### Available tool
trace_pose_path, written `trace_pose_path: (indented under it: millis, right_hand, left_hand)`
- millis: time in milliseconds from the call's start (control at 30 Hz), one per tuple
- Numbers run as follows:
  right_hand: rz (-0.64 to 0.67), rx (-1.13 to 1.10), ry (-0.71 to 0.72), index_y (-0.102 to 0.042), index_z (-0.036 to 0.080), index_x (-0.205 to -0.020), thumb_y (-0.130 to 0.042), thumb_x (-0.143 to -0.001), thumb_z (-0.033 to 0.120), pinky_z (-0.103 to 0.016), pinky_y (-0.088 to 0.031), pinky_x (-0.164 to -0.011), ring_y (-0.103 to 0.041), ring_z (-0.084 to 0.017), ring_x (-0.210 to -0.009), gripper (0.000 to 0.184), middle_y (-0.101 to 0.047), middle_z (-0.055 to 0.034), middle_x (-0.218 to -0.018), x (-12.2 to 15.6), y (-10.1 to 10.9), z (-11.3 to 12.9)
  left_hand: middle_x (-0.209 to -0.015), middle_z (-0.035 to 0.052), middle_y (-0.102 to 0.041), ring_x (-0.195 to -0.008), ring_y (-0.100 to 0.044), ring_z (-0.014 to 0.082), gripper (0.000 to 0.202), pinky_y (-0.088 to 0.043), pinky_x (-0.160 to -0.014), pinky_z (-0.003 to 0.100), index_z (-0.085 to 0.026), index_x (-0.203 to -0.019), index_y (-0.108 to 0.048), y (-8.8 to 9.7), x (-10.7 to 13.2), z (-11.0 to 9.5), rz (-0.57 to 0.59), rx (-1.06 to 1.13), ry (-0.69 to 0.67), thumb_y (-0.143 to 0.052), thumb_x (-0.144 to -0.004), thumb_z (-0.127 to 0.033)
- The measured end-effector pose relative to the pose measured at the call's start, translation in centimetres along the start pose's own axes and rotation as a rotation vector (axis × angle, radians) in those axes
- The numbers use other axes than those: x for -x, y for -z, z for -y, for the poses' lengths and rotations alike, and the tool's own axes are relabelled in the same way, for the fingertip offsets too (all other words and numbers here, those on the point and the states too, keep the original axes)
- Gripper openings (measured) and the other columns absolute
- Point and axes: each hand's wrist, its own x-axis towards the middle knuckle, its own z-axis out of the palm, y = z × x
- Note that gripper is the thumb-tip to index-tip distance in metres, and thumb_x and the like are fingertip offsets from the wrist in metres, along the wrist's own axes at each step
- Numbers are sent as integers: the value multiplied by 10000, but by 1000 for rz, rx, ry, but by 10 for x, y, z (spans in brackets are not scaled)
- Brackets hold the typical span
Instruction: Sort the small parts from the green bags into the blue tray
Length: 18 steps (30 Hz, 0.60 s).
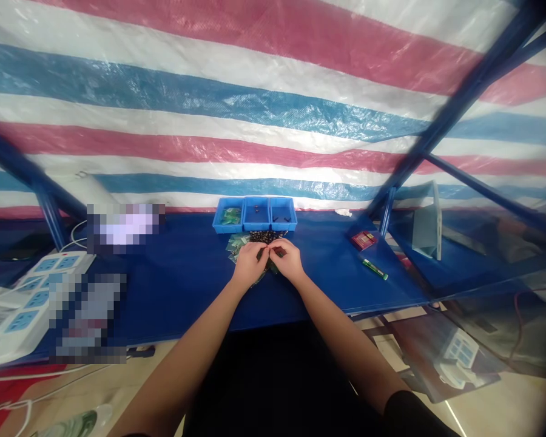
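My left hand [250, 265] and my right hand [287, 260] meet fingertip to fingertip over the blue table, fingers closed in a pinch. Something small and dark shows at the fingers, too small to name. Right behind the hands lies a heap of small black parts [267, 237]. Small clear and green plastic packets [236, 243] lie beside and partly under my left hand. Three blue bins stand in a row beyond: the left bin [229, 229] holds green packets, while the middle bin [256, 225] and right bin [284, 226] hold a few small dark pieces.
On the right lie a red box [363, 240] and a green tube [375, 269]. A white power strip [36, 297] with cables lies at the left. Blue metal posts [386, 209] rise at both sides, and a striped plastic sheet [236, 109] hangs behind the table [173, 285].
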Motion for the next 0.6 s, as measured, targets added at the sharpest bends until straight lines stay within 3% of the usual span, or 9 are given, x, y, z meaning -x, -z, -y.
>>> trace_pose_path:
  millis: [233,433,600]
  right_hand:
    - [34,2,-53,-688,213,-926,-605,-808,256,-313,-591,-743,-673,-166,-808,151,-690,-59,-961,-17,-1,-9]
    - [14,-8,-28,-692,209,-956,-618,-818,295,-312,-591,-742,-672,-167,-794,178,-695,-60,-954,-16,-5,-10]
    - [-25,11,63,-693,228,-965,-620,-830,291,-305,-593,-723,-662,-157,-765,166,-683,-57,-961,-11,-5,-9]
  left_hand:
    - [-886,35,-699,-802,-629,190,186,-499,-742,328,-215,-964,-657,-1,-15,4,27,73,100,-486,-937,-283]
    - [-919,64,-687,-968,-580,239,155,-458,-878,397,-208,-898,-675,-1,-14,7,-124,-68,-14,-540,-912,-282]
    - [-908,49,-694,-975,-588,240,131,-444,-876,410,-231,-923,-688,-1,-6,12,-135,-70,-9,-570,-903,-285]
